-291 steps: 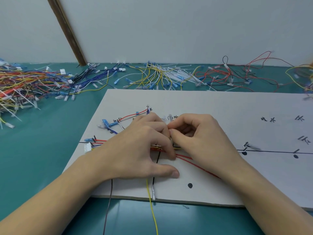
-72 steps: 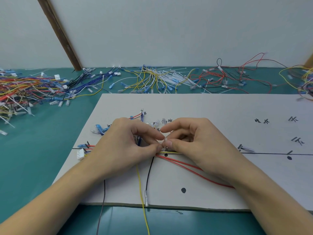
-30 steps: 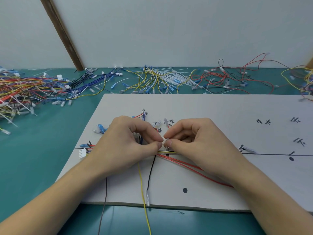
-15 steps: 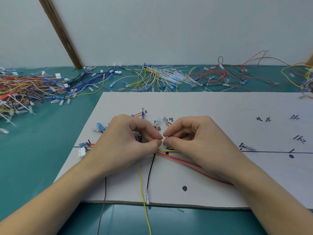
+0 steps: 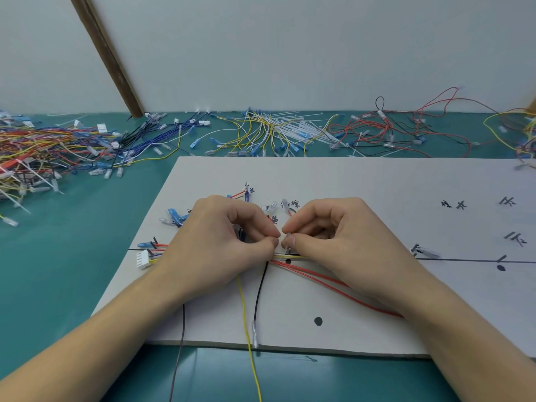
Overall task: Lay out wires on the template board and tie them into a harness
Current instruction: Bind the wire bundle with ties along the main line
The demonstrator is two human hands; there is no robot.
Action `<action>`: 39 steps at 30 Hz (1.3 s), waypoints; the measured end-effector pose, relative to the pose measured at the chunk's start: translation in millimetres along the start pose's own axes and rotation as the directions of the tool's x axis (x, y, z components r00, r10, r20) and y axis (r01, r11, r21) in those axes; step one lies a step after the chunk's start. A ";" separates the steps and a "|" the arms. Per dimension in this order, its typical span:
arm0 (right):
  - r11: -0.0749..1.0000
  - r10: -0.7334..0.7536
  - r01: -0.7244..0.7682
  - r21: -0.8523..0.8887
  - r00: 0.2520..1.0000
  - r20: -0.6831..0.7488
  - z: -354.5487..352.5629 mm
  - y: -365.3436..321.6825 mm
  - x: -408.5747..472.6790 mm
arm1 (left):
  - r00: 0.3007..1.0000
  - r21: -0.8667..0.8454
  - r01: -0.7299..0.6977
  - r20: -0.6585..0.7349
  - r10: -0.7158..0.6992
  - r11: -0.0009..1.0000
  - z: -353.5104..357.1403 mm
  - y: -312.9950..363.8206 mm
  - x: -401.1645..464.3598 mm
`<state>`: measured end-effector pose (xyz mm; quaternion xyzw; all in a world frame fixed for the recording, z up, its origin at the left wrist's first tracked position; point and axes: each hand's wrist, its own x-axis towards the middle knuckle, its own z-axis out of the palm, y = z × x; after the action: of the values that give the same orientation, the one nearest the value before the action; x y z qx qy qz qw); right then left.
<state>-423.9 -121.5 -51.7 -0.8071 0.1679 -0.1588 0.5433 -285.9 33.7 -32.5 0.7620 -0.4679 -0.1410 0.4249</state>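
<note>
Board (image 5: pixel 362 184) right half bare, near edge at wrists | left hand (image 5: pixel 214 253), right hand (image 5: pixel 333 242) fingertips meeting, both pinching tie (image 5: pixel 287 245) over wires (image 5: pixel 290 256)

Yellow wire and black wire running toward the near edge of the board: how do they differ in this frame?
The yellow wire runs past the template board edge and out of the bottom of the frame; the black wire stops on the board. The black wire ends in a clear-sleeved terminal; the yellow wire's end is out of view. Both emerge from the bundle beneath the left hand and right hand.
</note>
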 end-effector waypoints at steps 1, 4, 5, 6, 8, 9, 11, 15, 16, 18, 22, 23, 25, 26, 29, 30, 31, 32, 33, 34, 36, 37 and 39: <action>1.000 0.002 -0.002 0.001 1.000 0.001 -0.3 0.1 0.1 | 1.000 -0.003 0.007 -0.003 -0.007 1.000 0.4 0.1 -0.1; 1.000 -0.002 0.002 0.003 1.000 0.001 -0.3 0.1 0.1 | 1.000 -0.001 0.007 -0.003 -0.007 1.000 1.0 1.1 -0.4; 1.000 -0.004 0.004 0.004 1.000 0.000 -0.2 0.2 0.2 | 1.000 0.001 0.004 -0.002 -0.004 1.000 0.9 1.3 -0.6; 1.000 -0.005 0.005 0.003 1.000 0.000 0.1 0.4 0.3 | 1.000 0.003 0.002 -0.001 -0.002 1.000 0.7 1.4 -0.5; 1.000 -0.004 0.004 0.002 1.000 -0.001 0.5 0.5 0.3 | 1.000 0.003 -0.004 -0.001 0.004 1.000 0.3 1.1 -0.5; 1.000 -0.004 0.004 0.003 1.000 0.000 0.4 0.5 0.3 | 1.000 0.002 -0.008 -0.001 0.008 1.000 0.4 0.9 -0.5; 1.000 -0.007 0.007 0.001 1.000 0.005 0.3 0.5 0.3 | 1.000 0.002 -0.025 0.002 0.025 1.000 1.0 1.0 -0.6; 1.000 -0.015 0.016 -0.003 1.000 0.008 -0.1 0.3 0.1 | 0.997 0.006 -0.081 0.010 0.081 0.997 2.1 1.2 -0.9; 1.000 -0.014 0.014 -0.003 1.000 0.006 0.0 0.5 0.2 | 0.997 0.001 -0.080 0.009 0.080 0.997 1.9 0.9 -0.7; 1.000 -0.012 0.012 -0.008 1.000 0.005 0.2 0.7 0.2 | 0.997 -0.003 -0.074 0.009 0.074 0.997 1.6 0.8 -0.2; 1.000 -0.012 0.013 -0.013 1.000 0.010 0.1 0.1 0.6 | 0.999 -0.010 -0.042 0.018 0.042 0.999 0.8 1.8 -0.2; 1.000 -0.011 0.011 -0.012 1.000 0.012 -0.1 -0.1 0.7 | 1.000 -0.010 -0.027 0.014 0.027 1.000 0.1 1.8 -0.2; 1.000 -0.009 0.009 -0.014 1.000 0.013 -0.4 -0.2 0.9 | 1.000 -0.006 -0.002 0.003 0.002 1.000 -1.8 1.4 -0.1; 1.000 -0.007 0.007 -0.015 1.000 0.012 -0.3 -0.2 1.1 | 1.000 -0.004 0.005 -0.001 -0.005 1.000 -2.6 1.3 -0.1; 1.000 -0.005 0.005 -0.007 1.000 0.008 -0.3 -0.6 0.5 | 1.000 0.005 0.006 -0.001 -0.006 1.000 -2.7 2.1 0.1; 1.000 -0.005 0.005 -0.006 1.000 0.009 -0.3 -0.7 0.4 | 1.000 0.008 0.006 -0.001 -0.005 1.000 -2.3 2.3 0.4; 1.000 -0.005 0.005 -0.005 1.000 0.010 -0.4 -0.7 0.4 | 1.000 0.007 0.006 -0.002 -0.006 1.000 -2.1 2.2 0.4; 1.000 -0.003 0.003 -0.006 1.000 0.012 -0.3 -0.6 0.3 | 1.000 0.006 0.007 -0.003 -0.007 1.000 -1.9 2.2 0.2; 1.000 -0.002 0.002 -0.007 1.000 0.012 -0.5 -0.4 0.1 | 1.000 0.006 0.006 -0.005 -0.006 1.000 -1.7 2.4 0.1; 1.000 -0.002 0.002 -0.009 1.000 0.012 -0.7 -0.3 0.1 | 1.000 0.007 0.006 -0.005 -0.006 1.000 -1.7 2.6 0.2; 1.000 -0.004 0.004 -0.015 1.000 0.012 -0.6 -0.1 0.2 | 1.000 0.004 0.007 -0.003 -0.007 1.000 -1.7 2.8 0.2; 1.000 -0.005 0.005 -0.016 1.000 0.013 -0.4 -0.2 0.4 | 1.000 0.001 0.007 -0.003 -0.007 1.000 -1.5 2.8 0.0; 1.000 -0.007 0.007 -0.014 1.000 0.013 -0.1 0.0 0.6 | 1.000 -0.004 0.003 -0.002 -0.003 1.000 -1.0 3.1 -0.1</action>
<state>-423.4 -121.9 -51.5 -0.8125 0.1628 -0.1544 0.5381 -287.3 33.7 -29.5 0.7619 -0.4659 -0.1419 0.4269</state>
